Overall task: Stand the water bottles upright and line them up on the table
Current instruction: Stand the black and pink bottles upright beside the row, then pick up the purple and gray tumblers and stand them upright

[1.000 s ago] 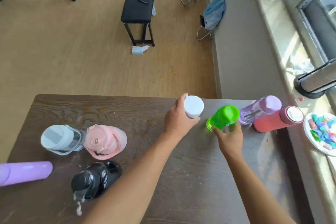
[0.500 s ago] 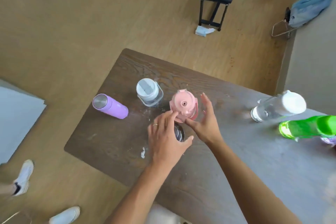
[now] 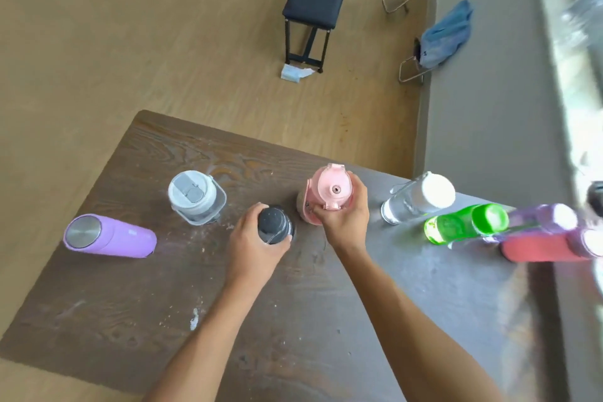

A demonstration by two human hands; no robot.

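- Table point(image 3: 137, 271): dark brown with wood grain and whitish smudges.
- Bottles: lilac with steel end point(image 3: 109, 236), clear with white-grey lid point(image 3: 195, 197), black point(image 3: 275, 225), pink point(image 3: 329, 192), clear with white cap point(image 3: 419, 197), bright green point(image 3: 466, 222), red point(image 3: 538, 248).
- Floor, upper left of the frame point(image 3: 130, 42): tan.

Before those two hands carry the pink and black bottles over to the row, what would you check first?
1. Left hand wrapped around black bottle: ok.
2. Right hand wrapped around pink bottle: ok.
3. Both held bottles upright: ok.
4. Bare table left of the clear bottle for the next spot: ok.
5. Lids shut tight: cannot tell.
6. All bottles in the row: not ok, purple bottle and grey-lidded bottle stand apart.
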